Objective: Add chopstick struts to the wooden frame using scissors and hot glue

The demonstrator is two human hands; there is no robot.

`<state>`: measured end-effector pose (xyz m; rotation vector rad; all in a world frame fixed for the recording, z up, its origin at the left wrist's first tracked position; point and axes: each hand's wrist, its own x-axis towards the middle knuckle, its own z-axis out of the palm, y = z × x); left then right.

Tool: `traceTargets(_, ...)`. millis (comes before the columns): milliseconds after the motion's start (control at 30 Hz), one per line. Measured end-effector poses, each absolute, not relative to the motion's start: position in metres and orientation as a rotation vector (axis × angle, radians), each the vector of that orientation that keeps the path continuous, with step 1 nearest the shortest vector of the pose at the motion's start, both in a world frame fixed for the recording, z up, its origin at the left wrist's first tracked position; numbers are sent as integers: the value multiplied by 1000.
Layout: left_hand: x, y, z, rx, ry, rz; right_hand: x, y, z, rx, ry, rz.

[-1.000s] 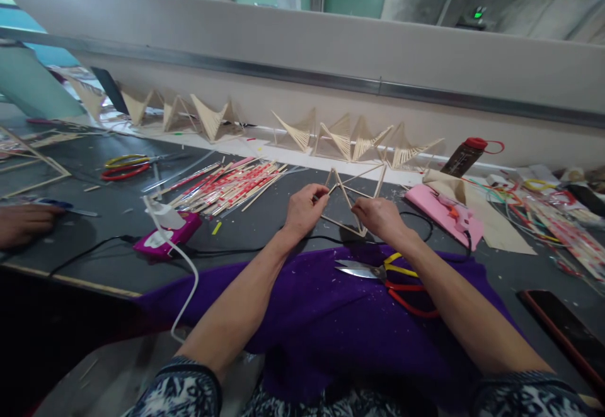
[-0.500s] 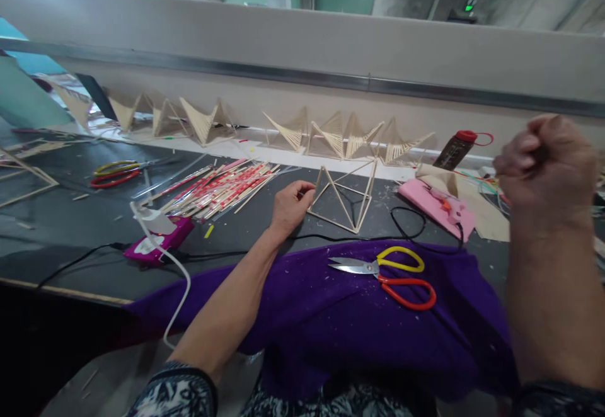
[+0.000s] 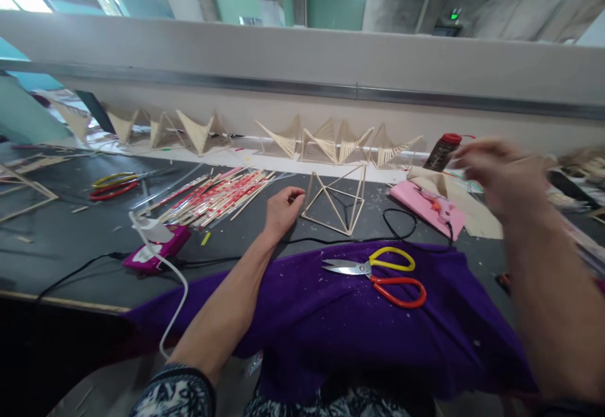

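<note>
My left hand (image 3: 282, 215) rests on the dark table with its fingers curled together at the left edge of a wooden stick frame (image 3: 348, 223). The frame stands on the table, made of thin pale sticks joined into triangles. Raised at the right, my right hand (image 3: 496, 168) is smeared by motion, so its fingers are unclear. Below the frame, scissors (image 3: 363, 269) with one yellow and one red handle lie on a purple cloth (image 3: 302, 316). A pink glue gun (image 3: 437, 206) lies on a pink pad (image 3: 409, 196) near my right hand.
Several finished stick models (image 3: 283, 140) line the back wall. Left of centre lies a pile of red-marked sticks (image 3: 222, 196). A magenta power box (image 3: 155, 250), a second pair of scissors (image 3: 113, 184) and a red-capped bottle (image 3: 440, 154) are also here. A black cable (image 3: 331, 239) crosses the table.
My right hand has moved left and slightly down from its raised fist, and is now blurred. My left hand stays by the stick frame. The whole view has shifted slightly.
</note>
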<state>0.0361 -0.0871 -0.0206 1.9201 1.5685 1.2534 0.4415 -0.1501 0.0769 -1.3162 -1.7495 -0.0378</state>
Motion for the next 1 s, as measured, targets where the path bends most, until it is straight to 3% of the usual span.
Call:
traceTargets(133,31,-82,-24,1910,1576,1265,372,-125,5,-1559,-1931,-142)
traceTargets(267,28,-76,-31,1911,1550,1239,348,-114,-29,-1562,-1989,36)
traceTargets(433,33,-73,-41,1978,1468,1152,330,-115,-40,-1433,-1855,529)
traceTargets(667,42,-84,-35,2133,1616,1218,302,-118,-41,-1427,-1660,911)
traceTargets(800,53,-98,-28,2208,1610,1302,293,-115,-46,-1414,-1653,1016)
traceTargets(1000,84,-108,-46,1789,1243,892,293,-114,-55,-1410,-1726,1054)
